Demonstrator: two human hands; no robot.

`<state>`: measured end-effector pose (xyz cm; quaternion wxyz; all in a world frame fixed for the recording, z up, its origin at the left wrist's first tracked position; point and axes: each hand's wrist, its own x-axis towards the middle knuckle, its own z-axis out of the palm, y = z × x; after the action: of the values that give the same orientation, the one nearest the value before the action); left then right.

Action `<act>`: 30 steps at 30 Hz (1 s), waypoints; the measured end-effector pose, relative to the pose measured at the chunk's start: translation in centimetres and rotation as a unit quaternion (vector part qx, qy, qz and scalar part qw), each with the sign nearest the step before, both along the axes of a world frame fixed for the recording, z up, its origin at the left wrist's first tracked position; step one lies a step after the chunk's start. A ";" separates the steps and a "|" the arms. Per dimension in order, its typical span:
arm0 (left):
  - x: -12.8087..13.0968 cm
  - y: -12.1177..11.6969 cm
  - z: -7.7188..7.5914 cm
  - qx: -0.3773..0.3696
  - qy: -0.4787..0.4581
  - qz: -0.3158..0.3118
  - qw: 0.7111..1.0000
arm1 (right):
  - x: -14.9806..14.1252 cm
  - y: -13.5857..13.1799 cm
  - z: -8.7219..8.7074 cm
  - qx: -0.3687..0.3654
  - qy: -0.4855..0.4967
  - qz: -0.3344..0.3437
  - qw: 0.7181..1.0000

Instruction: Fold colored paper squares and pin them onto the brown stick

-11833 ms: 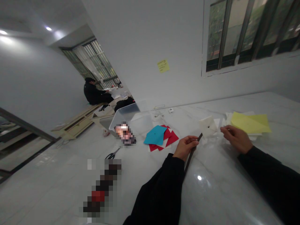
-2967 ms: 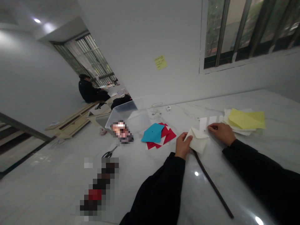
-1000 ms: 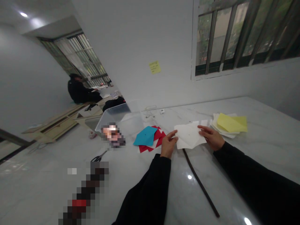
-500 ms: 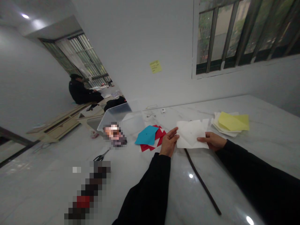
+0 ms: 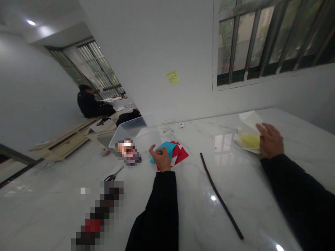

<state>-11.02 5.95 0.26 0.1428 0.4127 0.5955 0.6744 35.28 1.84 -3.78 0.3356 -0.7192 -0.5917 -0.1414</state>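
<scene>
My left hand [image 5: 161, 159] is over a blue paper piece [image 5: 170, 148], its fingers curled and pinching near the edge. Beneath the blue piece lie red and white paper pieces [image 5: 182, 155]. Off to the right, my right hand [image 5: 272, 141] holds a white paper sheet [image 5: 251, 120], tilted up above a stack with a yellow paper [image 5: 248, 141] on top. My palm covers part of that stack. Between the hands a thin dark brown stick [image 5: 221, 197] lies on the white marble-patterned table [image 5: 199, 219].
Scissors [image 5: 113, 175] lie left of my left arm, near two pixelated items. Behind them stands a clear plastic bin [image 5: 131, 129]. A small white object [image 5: 181, 125] sits by the wall, under a yellow sticky note [image 5: 173, 77]. A person [image 5: 89, 103] sits far left.
Both hands have parted. My right hand has carried the white sheet right to the yellow-topped stack. My left hand has let go of it and moved left onto the blue paper.
</scene>
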 end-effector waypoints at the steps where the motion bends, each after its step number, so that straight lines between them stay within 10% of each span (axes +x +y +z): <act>1: -1.2 0.2 0.1 0.001 0.016 0.046 0.999 | 0.2 0.3 -1.1 -0.096 -0.015 0.028 0.995; 6: -6.6 1.0 -0.1 -0.036 0.061 0.213 0.975 | -0.8 1.2 -4.5 -0.203 -0.048 0.066 0.976; 14: -9.3 2.0 -0.6 -0.081 0.032 0.277 0.957 | -0.4 1.4 -4.6 -0.223 -0.055 0.060 0.971; 30: -6.7 1.2 1.4 -0.032 0.246 0.123 0.961 | 0.5 2.0 -5.9 -0.216 -0.060 0.069 0.972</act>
<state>-17.73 7.13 1.62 -0.0789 0.4842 0.6800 0.5448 35.75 3.85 -9.68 0.1448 -0.7221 -0.6758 -0.0292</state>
